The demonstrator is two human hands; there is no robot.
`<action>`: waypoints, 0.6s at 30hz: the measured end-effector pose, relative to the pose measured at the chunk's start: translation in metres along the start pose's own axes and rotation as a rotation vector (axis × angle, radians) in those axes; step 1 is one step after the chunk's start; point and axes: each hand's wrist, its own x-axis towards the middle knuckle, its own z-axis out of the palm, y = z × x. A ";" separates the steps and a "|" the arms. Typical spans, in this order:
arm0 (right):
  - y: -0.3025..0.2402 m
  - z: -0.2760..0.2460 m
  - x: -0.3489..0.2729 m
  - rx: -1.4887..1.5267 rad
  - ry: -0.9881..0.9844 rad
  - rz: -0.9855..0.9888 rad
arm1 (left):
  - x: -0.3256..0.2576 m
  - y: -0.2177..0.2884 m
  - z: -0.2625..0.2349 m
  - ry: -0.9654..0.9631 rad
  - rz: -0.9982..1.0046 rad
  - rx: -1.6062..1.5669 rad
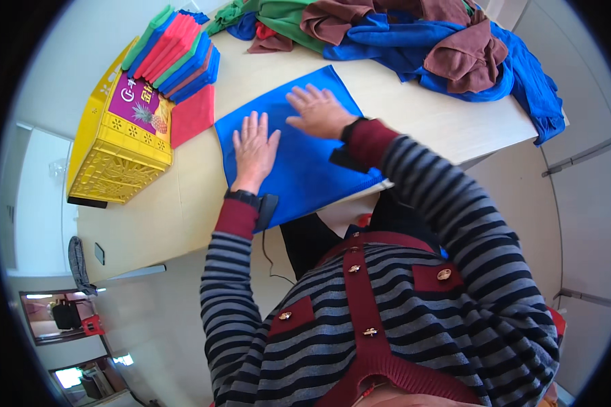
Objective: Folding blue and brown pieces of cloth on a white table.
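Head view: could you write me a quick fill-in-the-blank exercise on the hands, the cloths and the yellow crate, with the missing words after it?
1. The left hand and right hand are over a spread cloth coloured ____.
2. The crate stands to the ____ of both hands.
3. The flat smaller cloth between the crate and the spread cloth is coloured ____.
4. The sweater sleeves are patterned with grey and black ____.

Missing words: blue; left; red; stripes.
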 end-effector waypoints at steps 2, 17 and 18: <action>0.005 0.026 0.005 -0.020 0.038 -0.009 | 0.015 0.005 0.012 -0.096 -0.010 0.005; 0.059 0.021 0.038 -0.257 0.057 0.261 | 0.028 -0.056 0.006 -0.064 -0.202 0.083; 0.052 0.028 0.047 -0.206 0.064 0.192 | 0.037 -0.051 0.006 -0.031 -0.146 0.105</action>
